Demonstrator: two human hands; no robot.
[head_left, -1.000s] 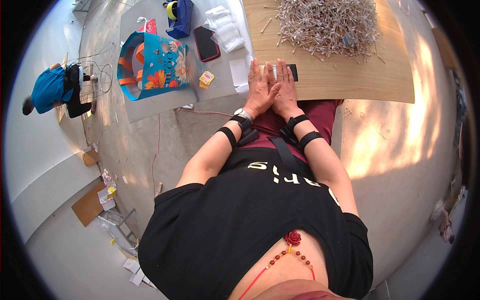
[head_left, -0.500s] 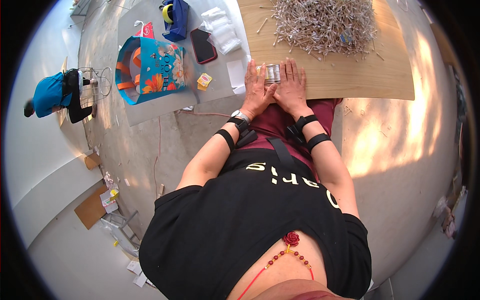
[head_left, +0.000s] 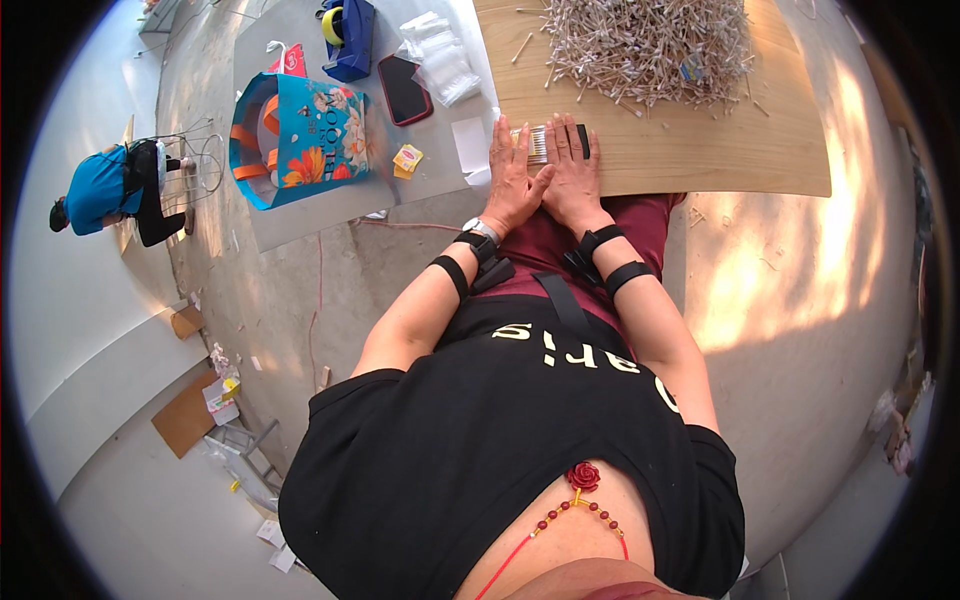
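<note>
A row of cotton swabs point(head_left: 538, 145) lies at the near left edge of the wooden board, partly covered by both my hands. My left hand point(head_left: 512, 180) rests flat over the row's left end, fingers stretched out. Over its right part lies my right hand point(head_left: 572, 180), its fingers straight and side by side. My thumbs come close together below the swabs. A dark strip point(head_left: 584, 142) shows just beside my right fingers; I cannot tell what it belongs to. Farther back on the board is a large heap of loose cotton swabs point(head_left: 650, 50).
Left of the wooden board point(head_left: 720, 165), a grey table holds a blue floral bag point(head_left: 330, 150), a phone point(head_left: 405, 90), clear plastic bags point(head_left: 440, 60), a tape dispenser point(head_left: 348, 45), a small yellow packet point(head_left: 407, 160) and white paper point(head_left: 469, 148). A person in blue point(head_left: 100, 185) is at far left.
My right hand has shifted slightly left over the swabs, and the dark strip beside its fingers has come into view. My left hand stays nearly in place.
</note>
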